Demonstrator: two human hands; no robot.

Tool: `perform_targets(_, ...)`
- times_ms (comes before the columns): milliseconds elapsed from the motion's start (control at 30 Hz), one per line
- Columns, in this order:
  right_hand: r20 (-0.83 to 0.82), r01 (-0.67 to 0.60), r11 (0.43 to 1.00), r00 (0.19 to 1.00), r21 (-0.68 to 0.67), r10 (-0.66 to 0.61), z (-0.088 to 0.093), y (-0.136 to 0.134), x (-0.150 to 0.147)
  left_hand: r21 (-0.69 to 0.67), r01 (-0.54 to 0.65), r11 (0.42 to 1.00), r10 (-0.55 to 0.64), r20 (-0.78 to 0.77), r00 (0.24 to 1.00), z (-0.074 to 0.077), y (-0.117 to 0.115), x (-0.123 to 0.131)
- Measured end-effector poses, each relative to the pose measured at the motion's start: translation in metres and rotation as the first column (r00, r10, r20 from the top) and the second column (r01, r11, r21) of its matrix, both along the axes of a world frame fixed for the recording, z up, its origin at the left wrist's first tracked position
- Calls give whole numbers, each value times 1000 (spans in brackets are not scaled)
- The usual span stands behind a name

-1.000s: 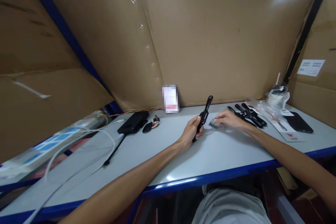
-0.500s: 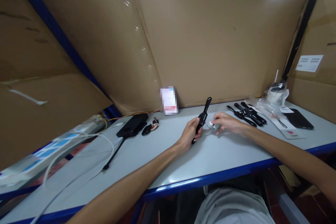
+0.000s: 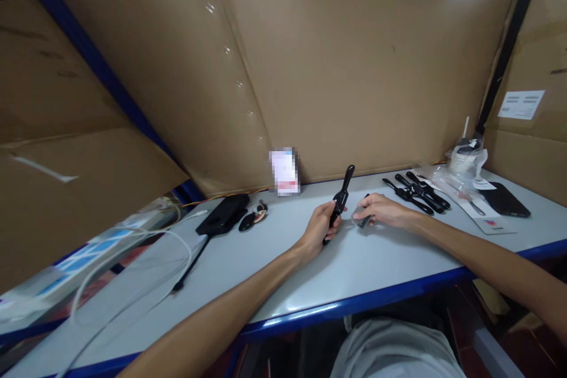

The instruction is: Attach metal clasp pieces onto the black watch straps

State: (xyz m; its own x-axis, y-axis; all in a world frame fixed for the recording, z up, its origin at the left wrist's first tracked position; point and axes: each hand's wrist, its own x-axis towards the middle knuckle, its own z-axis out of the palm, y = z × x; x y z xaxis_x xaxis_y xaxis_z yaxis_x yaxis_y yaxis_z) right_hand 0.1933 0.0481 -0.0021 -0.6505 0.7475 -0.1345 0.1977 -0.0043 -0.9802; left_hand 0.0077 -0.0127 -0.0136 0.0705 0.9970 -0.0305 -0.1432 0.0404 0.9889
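My left hand [image 3: 322, 225] is closed around the middle and lower part of a black spokeshave [image 3: 342, 195], one handle pointing up and away from me. Just to its right, my right hand [image 3: 376, 210] pinches a small packet [image 3: 363, 218], partly clear and partly dark; its contents are too small to make out. Both hands are raised a little over the grey tabletop [image 3: 354, 271]. Several more black spokeshaves [image 3: 420, 192] lie side by side beyond my right hand.
On the right are a clear plastic package [image 3: 447, 183], a black phone [image 3: 509, 199] and a bagged cup with a straw [image 3: 465, 156]. A black device [image 3: 224, 214], keys [image 3: 252, 218] and white cables [image 3: 188, 242] lie left. A lit screen [image 3: 284, 171] leans against the cardboard wall [image 3: 354, 71].
The packet in my right hand has turned, now showing a darker face, and the right fingers have shifted on it. My left hand keeps the spokeshave in nearly the same place.
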Motion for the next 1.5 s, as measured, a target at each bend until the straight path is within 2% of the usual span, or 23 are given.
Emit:
perform_targets(200,61,-65,998,996,-25,66,-2,0,3,6,5,1000,-5,-18,1000,-2,0,-1)
perform_targets(500,-65,-18,998,998,53,22,1,-1,1,5,14,1000,-14,-18,1000,-3,2,0)
perform_targets(633,-110,2,999,994,53,3,-1,1,1,15,67,998,-66,-54,996,-3,0,0)
perform_targets(767,-123,-4,1000,992,21,6,0,1,1,51,170,984,-160,-166,973,-6,-1,1)
perform_targets(867,-143,10,1000,990,23,-7,1,1,2,74,180,981,-161,-214,964,-8,-2,3)
perform_targets(1000,-103,18,998,995,67,-11,0,3,2,82,164,983,-144,-205,968,-10,-1,3)
perform_targets(1233,-4,23,974,1000,225,-23,-1,4,1,72,156,985,-141,-187,972,-9,-1,3)
perform_targets(1500,-15,58,975,998,213,-56,-5,5,0,68,215,974,-205,-137,969,-8,-2,2)
